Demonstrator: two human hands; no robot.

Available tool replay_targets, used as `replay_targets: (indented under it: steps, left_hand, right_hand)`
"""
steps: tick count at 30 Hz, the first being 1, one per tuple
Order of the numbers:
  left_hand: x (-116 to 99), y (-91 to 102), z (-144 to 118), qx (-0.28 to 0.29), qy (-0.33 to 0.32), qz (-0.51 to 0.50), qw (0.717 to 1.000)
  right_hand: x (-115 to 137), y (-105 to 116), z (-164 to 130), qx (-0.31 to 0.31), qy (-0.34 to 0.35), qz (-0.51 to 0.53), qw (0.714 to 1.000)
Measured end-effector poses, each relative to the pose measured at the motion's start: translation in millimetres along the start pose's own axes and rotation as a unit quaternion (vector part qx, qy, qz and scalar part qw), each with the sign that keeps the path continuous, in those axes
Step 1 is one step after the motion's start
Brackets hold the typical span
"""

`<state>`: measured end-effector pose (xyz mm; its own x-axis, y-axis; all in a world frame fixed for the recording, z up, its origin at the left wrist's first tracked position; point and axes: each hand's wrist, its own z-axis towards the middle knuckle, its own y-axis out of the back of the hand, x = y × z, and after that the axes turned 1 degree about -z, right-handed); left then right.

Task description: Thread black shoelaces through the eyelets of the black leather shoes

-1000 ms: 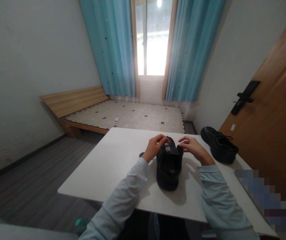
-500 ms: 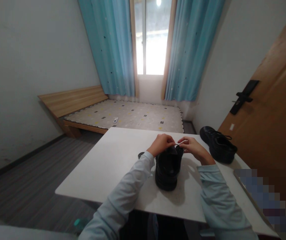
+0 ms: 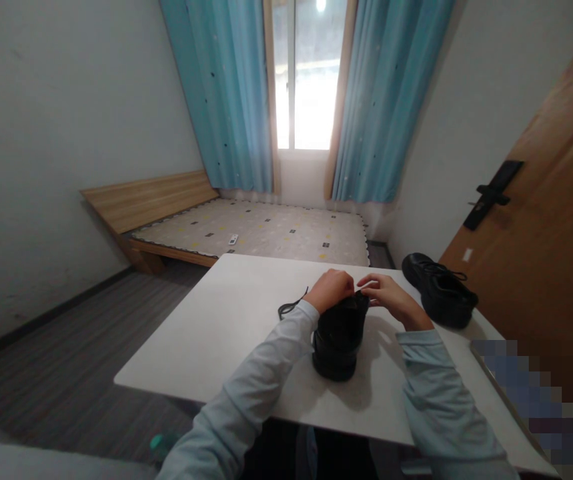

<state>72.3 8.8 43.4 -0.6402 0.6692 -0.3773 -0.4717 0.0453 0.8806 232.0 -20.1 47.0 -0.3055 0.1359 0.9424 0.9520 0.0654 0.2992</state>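
Black shoe [image 3: 339,337] stands upright on the white desk [image 3: 226,327], a bit right of centre, nearer the front edge than the far one, heel toward the person, toe pointing away.

Left hand [image 3: 335,291] is on the far top of the shoe, at the lace area, fingers curled in tight; they look closed on the lace, but the actual pinch is hidden by the knuckles. A loose end of black lace [image 3: 292,306] trails out from under that hand to the left and lies on the desk, just beside the left sleeve [image 3: 261,393].

Right hand [image 3: 389,298] is just beside the shoe's far right side, touching or nearly touching the tongue/upper; thumb and forefinger are drawn close together at the shoe's top edge, other fingers loosely bent. Whether it grips lace or just the upper: can't tell, too small and dark. The two hands are nearly touching over the shoe's top.

2nd black shoe [image 3: 439,290] sits near the desk's far right corner, well apart from the first, laces visible, toe pointing to the far left.

Both sleeves are pale blue. Blurred-out patch [image 3: 526,393] lies at the desk's right edge near the front. Beyond the desk: bed [image 3: 256,230] w/ wooden headboard, blue curtains [image 3: 226,93], window [image 3: 306,73], wooden door [image 3: 551,220] at right.
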Motion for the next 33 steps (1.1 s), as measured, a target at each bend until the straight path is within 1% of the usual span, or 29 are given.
replay_targets:
  steps: [10, 15, 21, 26, 30, 33]
  left_hand:
    - [-0.5, -0.9, -0.2, -0.004, 0.012, -0.004, 1.000]
    - [-3.5, -0.8, -0.8, -0.005, 0.014, 0.008, 1.000]
    - [-4.2, -3.8, 0.0, -0.011, 0.009, 0.026, 1.000]
    - [-2.6, -7.8, 0.9, -0.015, 0.017, 0.031, 0.999]
    - [-1.5, -10.1, 1.0, -0.016, 0.018, 0.028, 0.999]
    - [-1.1, -10.6, 0.5, -0.025, 0.016, 0.029, 0.999]
  right_hand:
    - [-1.0, 0.5, 1.0, -0.003, -0.001, -0.005, 1.000]
    - [-1.8, 1.3, 1.2, 0.007, 0.015, -0.003, 1.000]
    - [-0.6, -1.9, 1.3, 0.011, -0.013, -0.009, 1.000]
    - [-5.5, 1.4, 2.4, 0.055, -0.026, -0.029, 0.998]
    - [-11.1, 3.6, 4.8, 0.072, -0.042, -0.068, 0.994]
    - [-13.5, 3.2, 5.5, 0.097, -0.049, -0.080, 0.991]
